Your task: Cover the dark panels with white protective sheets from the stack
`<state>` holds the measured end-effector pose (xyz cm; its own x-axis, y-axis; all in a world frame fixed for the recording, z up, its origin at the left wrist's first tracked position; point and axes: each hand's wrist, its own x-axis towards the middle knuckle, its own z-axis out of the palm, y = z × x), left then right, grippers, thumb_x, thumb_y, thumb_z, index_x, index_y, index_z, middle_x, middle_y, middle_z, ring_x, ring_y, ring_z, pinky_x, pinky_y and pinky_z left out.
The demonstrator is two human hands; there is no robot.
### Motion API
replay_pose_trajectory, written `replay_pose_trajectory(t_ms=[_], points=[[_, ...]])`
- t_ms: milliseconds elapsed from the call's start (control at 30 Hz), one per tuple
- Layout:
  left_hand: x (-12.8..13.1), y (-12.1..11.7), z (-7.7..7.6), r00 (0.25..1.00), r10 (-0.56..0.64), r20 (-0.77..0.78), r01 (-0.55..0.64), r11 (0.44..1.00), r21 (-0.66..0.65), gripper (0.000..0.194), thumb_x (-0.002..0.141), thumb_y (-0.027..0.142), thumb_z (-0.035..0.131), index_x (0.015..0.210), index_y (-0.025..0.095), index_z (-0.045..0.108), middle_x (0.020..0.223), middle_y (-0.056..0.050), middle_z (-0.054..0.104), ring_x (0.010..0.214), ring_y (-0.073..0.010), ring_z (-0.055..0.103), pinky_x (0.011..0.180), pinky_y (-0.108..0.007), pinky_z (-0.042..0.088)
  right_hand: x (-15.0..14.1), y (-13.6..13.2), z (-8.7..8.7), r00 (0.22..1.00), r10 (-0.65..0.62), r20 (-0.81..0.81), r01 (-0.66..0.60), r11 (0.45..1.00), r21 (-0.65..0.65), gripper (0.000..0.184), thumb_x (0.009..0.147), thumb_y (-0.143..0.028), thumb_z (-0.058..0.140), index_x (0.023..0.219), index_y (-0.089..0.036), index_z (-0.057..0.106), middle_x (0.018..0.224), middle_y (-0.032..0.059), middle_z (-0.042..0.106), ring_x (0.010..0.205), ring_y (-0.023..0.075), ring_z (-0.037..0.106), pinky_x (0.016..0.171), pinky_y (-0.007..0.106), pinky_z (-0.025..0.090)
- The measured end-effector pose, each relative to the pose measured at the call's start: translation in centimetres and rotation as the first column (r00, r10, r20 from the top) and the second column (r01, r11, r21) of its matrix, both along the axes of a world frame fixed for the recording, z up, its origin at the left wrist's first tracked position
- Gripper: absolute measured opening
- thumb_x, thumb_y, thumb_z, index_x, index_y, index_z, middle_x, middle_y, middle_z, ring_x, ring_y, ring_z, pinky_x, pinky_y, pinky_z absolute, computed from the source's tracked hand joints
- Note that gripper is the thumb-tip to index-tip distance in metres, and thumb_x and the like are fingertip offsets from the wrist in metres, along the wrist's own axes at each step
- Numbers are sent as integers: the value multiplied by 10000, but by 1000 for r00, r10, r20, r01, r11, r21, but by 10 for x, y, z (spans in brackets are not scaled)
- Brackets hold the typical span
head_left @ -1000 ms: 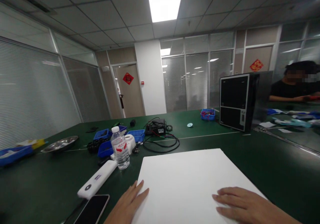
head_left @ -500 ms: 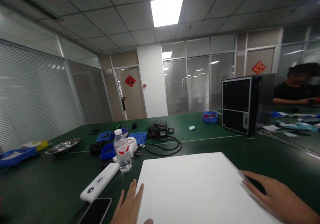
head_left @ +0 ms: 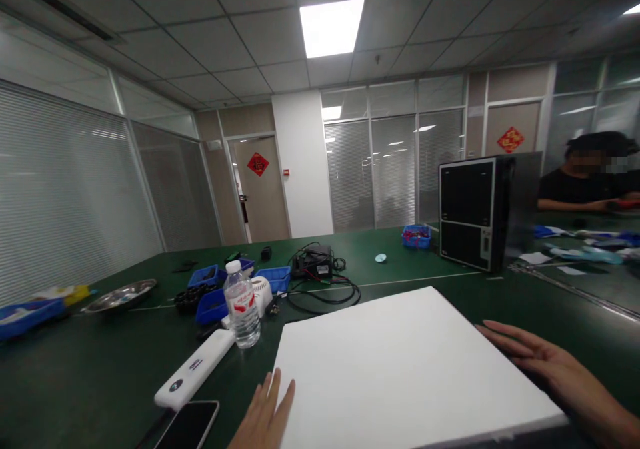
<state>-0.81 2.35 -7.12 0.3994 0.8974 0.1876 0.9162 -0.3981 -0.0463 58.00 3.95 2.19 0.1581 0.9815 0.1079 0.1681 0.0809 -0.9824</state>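
A large flat white panel (head_left: 400,375) fills the lower middle of the view, with a greyish front edge showing at lower right. My left hand (head_left: 267,412) lies along its left side, fingers spread, the fingertips at the edge. Beside the right edge is my right hand (head_left: 545,369), its fingers stretched out towards the panel and holding nothing. Whether those fingertips touch the edge I cannot tell. Left of my left hand are a phone (head_left: 187,427) with a dark screen and a long white device (head_left: 196,370) with a round dark spot.
A water bottle (head_left: 243,309) stands beyond the white device, near blue bins (head_left: 210,305). Behind the panel lie black cables (head_left: 330,300). A black computer tower (head_left: 467,215) stands at back right. A metal dish (head_left: 123,297) is at left. Another person (head_left: 583,185) sits at far right.
The panel has turned slightly anticlockwise, and its front edge now shows. My right hand has loosened from the right edge, its fingers straightened. My left hand has shifted slightly right.
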Motion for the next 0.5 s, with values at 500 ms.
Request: replay_pose_trajectory(t_ms=[500], points=[[19, -19, 64, 981, -156, 114, 114, 943, 312, 573, 926, 402, 649, 1482, 336, 528, 1548, -95, 527, 1417, -357, 500, 1110, -547, 468, -10, -9, 2, 953, 32, 303, -101, 971, 215, 428, 696, -616, 729, 943, -268, 771, 1578, 109, 423, 1211, 398, 619, 937, 522, 565]])
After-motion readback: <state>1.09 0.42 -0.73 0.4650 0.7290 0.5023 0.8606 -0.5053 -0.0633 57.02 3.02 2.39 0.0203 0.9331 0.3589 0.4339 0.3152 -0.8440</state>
